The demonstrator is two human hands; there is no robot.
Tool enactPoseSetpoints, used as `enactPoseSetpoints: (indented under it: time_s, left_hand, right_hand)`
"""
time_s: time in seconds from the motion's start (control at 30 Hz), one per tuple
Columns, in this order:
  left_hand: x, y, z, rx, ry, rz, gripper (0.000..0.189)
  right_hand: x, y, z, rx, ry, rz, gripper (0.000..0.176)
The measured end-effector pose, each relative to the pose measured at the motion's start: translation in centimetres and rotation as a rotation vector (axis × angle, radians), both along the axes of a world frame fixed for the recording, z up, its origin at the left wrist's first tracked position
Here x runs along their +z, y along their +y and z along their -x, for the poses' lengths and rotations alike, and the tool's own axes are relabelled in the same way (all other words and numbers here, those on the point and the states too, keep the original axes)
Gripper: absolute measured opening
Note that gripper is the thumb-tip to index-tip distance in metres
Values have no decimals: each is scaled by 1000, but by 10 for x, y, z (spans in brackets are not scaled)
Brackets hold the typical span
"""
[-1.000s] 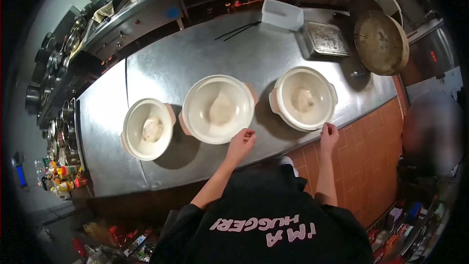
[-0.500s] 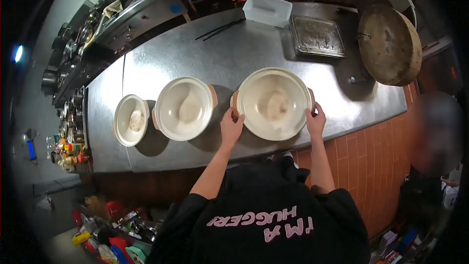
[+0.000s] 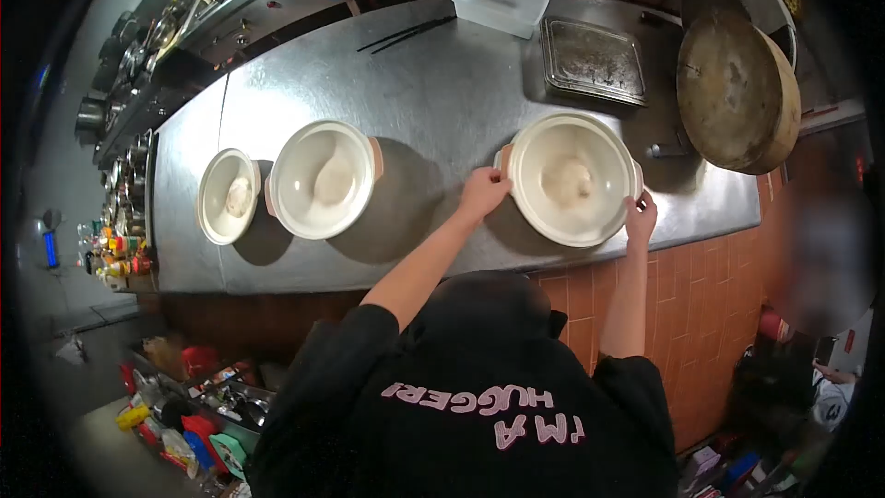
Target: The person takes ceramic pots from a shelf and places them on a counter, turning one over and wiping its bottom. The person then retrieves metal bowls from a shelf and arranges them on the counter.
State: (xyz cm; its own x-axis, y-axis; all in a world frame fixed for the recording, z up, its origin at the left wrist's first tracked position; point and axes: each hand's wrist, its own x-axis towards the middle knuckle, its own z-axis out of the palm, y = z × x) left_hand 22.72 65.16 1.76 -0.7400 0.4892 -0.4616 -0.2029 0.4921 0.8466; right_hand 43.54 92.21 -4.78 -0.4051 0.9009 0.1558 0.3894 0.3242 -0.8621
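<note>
A large cream-coloured clay pot with tan side handles stands on the steel table, its inside stained brown at the bottom. My left hand is closed on its left handle, and my right hand grips the handle on the other side. To the left stands a medium pot of the same kind. Beyond it, furthest left, a small pot has a pale patch inside.
At the back of the steel table lie dark chopsticks, beside a white plastic tub. A lidded metal tray sits behind the large pot. A big round wooden-rimmed vessel is at the right end, near a metal handle.
Both my hands have moved the large pot to the right along the table, widening the gap to the medium pot. The other two pots keep their spacing.
</note>
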Motion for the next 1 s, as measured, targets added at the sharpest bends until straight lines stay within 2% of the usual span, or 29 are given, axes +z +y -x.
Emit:
enactPoseSetpoints:
  time_s: [0.03, 0.07, 0.13, 0.2, 0.27, 0.3, 0.33, 0.4, 0.43, 0.47, 0.5, 0.53, 0.57, 0.63, 0.67, 0.73, 0.77, 0.8, 0.83, 0.87, 0.9, 0.93, 0.97, 1.0]
  left_hand:
    - [3, 12, -4, -79, 38, 66, 28]
    - [1, 22, -10, -67, 36, 53, 28]
    - [-8, 42, -13, -147, 390, 177, 30]
    - [-16, 55, -15, -155, 372, 177, 30]
    - [-25, 65, -16, -121, 208, 1, 31]
    - [-29, 68, -19, -83, 165, -21, 31]
    - [-32, 70, -22, -72, 162, -20, 31]
    - [-30, 69, -25, -28, 0, -189, 24]
    - [-24, 66, -25, -64, 5, -172, 23]
    - [-16, 61, -27, -48, 6, -170, 23]
    - [-4, 55, -29, -21, -6, -275, 24]
    - [8, 49, -29, 5, -16, -378, 24]
    - [21, 38, -27, -42, 22, -352, 21]
    - [22, 16, -28, 29, -2, -427, 20]
    - [25, 4, -28, 87, -24, -513, 19]
    - [52, -33, -26, 117, -56, -483, 21]
    - [51, -53, -25, 166, -139, -521, 23]
    - [46, -73, -23, 186, -35, -513, 22]
    - [35, -95, -21, 242, -42, -494, 18]
    - [44, -115, -23, 319, -64, -459, 16]
    - [47, -136, -21, 345, -69, -339, 16]
    - [53, -148, -24, 448, -117, -473, 14]
    - [45, -168, -23, 439, -101, -407, 15]
    - [37, -187, -22, 436, -79, -339, 16]
  right_hand:
    - [9, 13, -6, 49, 7, 96, 25]
    - [10, 25, -12, 46, -82, -20, 18]
    - [0, 50, -26, 17, -110, -15, 15]
    - [-2, 64, -38, 23, -184, 53, 18]
    - [-9, 67, -45, 3, 73, 133, 27]
    - [-6, 70, -50, -20, -16, 98, 36]
    - [-4, 70, -56, -9, -19, 98, 36]
    - [19, 65, -58, 18, 72, 265, 33]
    - [38, 51, -52, 39, 235, 352, 30]
    - [54, 42, -50, 55, 232, 355, 30]
    - [68, 33, -48, 26, 291, 337, 29]
    - [78, 27, -46, -6, 351, 321, 28]
    - [85, 21, -45, 4, 347, 332, 28]
    - [98, 11, -40, 86, 323, 173, 27]
    - [106, 1, -33, 94, 327, 181, 27]
    - [123, -36, -15, 187, 325, 239, 27]
    - [131, -61, 0, 154, 310, 248, 27]
    - [139, -84, 13, 142, 270, 330, 29]
    - [121, -95, 19, 195, 310, 364, 33]
    - [128, -119, 32, 144, 218, 458, 38]
    - [113, -135, 41, 128, 246, 540, 38]
    - [102, -148, 44, 272, 229, 539, 37]
    - [96, -166, 50, 193, 193, 664, 36]
    - [87, -177, 55, 268, 148, 602, 38]
